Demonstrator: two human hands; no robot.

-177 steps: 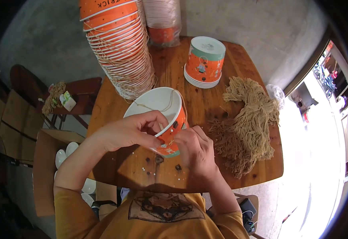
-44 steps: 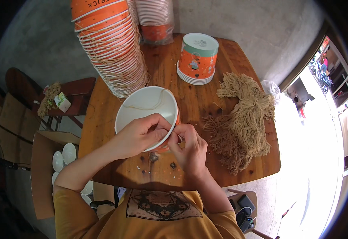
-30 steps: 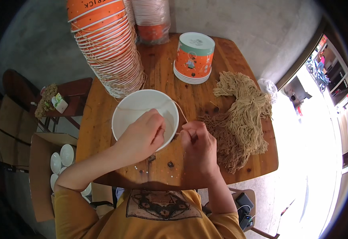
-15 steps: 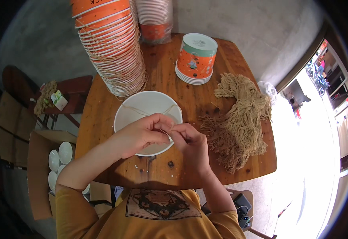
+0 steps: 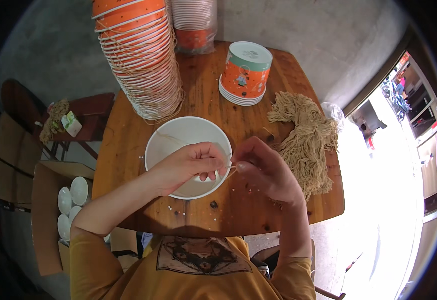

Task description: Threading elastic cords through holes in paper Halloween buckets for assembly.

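Hands (image 5: 193, 165) pinching string (image 5: 231, 169), white bowl (image 5: 178, 142)

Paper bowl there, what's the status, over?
Left hand and right hand pinch a thin string at the white paper bowl rim. Bowl upright on table. Nothing in the way.

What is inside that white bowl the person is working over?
The white bowl looks empty apart from a thin string crossing it. The left hand hides its near right part.
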